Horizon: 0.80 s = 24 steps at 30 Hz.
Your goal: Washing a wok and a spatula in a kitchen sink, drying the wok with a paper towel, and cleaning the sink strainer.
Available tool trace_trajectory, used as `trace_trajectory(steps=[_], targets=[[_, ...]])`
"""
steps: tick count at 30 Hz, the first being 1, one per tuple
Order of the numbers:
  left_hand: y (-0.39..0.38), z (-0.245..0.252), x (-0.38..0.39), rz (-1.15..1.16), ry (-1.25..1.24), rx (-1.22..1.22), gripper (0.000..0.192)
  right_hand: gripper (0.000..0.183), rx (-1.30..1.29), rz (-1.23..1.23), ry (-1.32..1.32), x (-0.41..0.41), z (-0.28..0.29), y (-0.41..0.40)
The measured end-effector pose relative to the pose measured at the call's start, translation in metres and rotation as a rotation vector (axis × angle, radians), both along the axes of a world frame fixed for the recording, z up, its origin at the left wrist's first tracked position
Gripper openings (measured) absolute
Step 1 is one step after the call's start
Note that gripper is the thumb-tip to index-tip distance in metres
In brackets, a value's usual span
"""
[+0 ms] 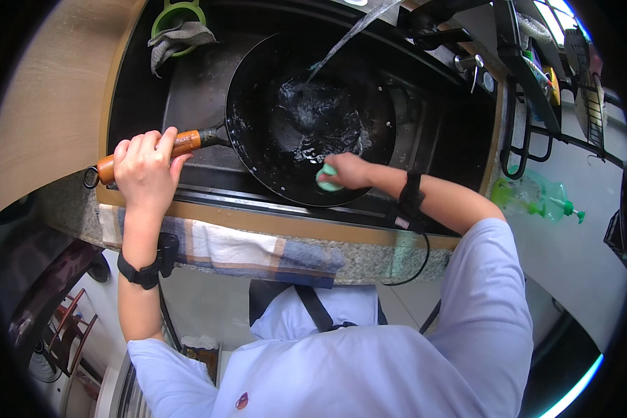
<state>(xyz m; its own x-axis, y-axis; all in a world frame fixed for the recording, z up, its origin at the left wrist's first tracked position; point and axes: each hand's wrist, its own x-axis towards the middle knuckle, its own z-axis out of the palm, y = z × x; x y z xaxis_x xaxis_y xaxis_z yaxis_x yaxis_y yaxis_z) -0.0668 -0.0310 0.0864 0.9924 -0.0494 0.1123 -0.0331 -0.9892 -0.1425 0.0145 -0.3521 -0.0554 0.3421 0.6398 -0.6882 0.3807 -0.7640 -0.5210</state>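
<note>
A large black wok (pixel 264 94) rests over the dark kitchen sink (pixel 198 99). My left hand (pixel 149 159) is wrapped around its wooden handle (pixel 189 141), which has a metal ring at the end. Inside the wok, near its front rim, my right hand (pixel 350 170) presses a pale green sponge or scrubbing pad (pixel 328 180); this hand is slightly blurred. A stream of running water (pixel 350 34) falls into the wok, and rippling water (pixel 318 115) covers part of its bottom. Small white flecks cling to the inner wall.
A grey cloth (pixel 180 42) hangs over a green strainer (pixel 177 15) at the sink's back left corner. The black faucet (pixel 428 31) stands behind. A plaid towel (pixel 251 245) drapes the counter's front edge. On the right are a green pump bottle (pixel 538 196) and a black rack (pixel 548 138).
</note>
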Motion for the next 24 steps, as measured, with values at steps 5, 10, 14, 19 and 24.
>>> trace_trajectory(steps=[5,10,14,19,24], targets=[[0.002,-0.005,0.000,-0.015,0.015,0.001,0.040,0.036,-0.247,0.083,-0.067,0.015,0.015,-0.003],[-0.001,0.001,0.002,-0.033,0.017,0.006,0.040,0.016,-0.277,0.321,-0.816,0.102,-0.025,-0.055],[-0.002,-0.002,-0.001,-0.037,0.029,-0.002,0.040,0.013,-0.204,0.366,-0.926,0.114,-0.023,-0.064],[-0.001,0.000,-0.003,-0.031,0.021,0.009,0.040,0.035,-0.468,0.198,-0.284,0.031,0.026,-0.040],[0.001,-0.003,-0.003,-0.018,0.039,0.004,0.039,0.042,-0.232,-0.045,0.056,-0.006,0.035,0.004]])
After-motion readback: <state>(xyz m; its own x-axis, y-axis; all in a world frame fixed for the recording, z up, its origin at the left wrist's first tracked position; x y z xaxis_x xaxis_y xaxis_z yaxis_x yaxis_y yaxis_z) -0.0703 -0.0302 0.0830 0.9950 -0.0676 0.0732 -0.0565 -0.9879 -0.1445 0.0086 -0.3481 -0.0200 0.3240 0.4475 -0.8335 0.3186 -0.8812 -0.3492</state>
